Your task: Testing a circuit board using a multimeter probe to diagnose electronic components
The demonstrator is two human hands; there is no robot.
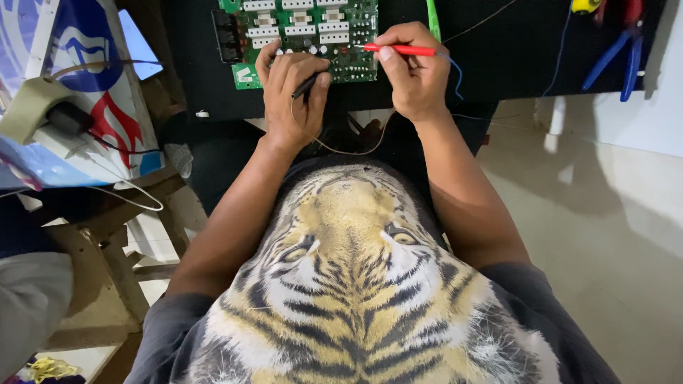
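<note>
A: L hand [293,96] is closed around a black probe [306,85], thumb & forefinger pinching it, tip down on the green circuit board [313,35] near its front edge. R hand [413,75] pinches a red probe [398,50] almost flat, tip pointing left at the same part of the board

B: Where's the board sit?

A: On a black work surface [512,43], right at the near edge, just above the person's lap. White relays & a black connector block on it

B: Risks?

A: Tips look v close together. If either slips it could bridge 2 solder points, esp w/ the red one held so flat. Can't tell if the board is powered

B: Leads?

A: Thin wire [341,151] loops from the L hand down over the lap, a blue lead [455,75] trails off the red probe. A snag on arm or shirt could yank a tip off its point. Also, board's near the edge & nothing visibly clamps it, so a hard push may shift it

B: Anything else close?

A: Blue-handled pliers [626,57] far right, well apart. Green tool [432,18] just beside the R hand, could get knocked
</note>
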